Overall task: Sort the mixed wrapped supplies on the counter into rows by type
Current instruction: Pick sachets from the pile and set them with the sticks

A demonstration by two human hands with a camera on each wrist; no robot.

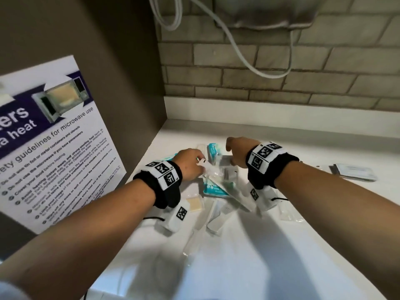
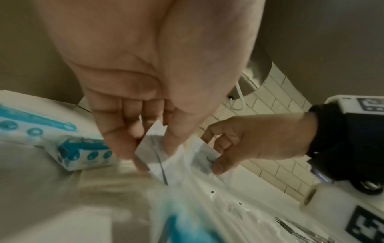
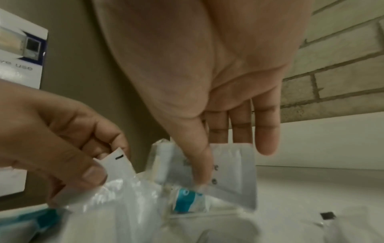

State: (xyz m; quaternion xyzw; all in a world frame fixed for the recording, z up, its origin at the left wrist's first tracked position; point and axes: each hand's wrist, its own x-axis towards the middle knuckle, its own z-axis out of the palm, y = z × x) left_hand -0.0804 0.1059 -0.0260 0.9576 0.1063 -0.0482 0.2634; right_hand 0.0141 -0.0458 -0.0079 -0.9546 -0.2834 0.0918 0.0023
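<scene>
At centre frame, over the desk (image 1: 281, 245), the left hand (image 1: 190, 165) is pinching a light, crinkly clear packet (image 1: 213, 173) by its edge while the right hand (image 1: 238, 152) is pinching a flat white sachet (image 3: 232, 172).

Seen from the right wrist, the right hand (image 3: 207, 82) reaches down, its thumb and fingers pinching a flat white square paper packet (image 3: 232, 172). Beside it, the left hand (image 3: 58, 134) pinches the white paper tab of a long clear plastic pouch (image 3: 122, 185). A small teal-and-white wrapped packet (image 3: 187, 202) lies below on the white counter (image 3: 311, 189).
</scene>
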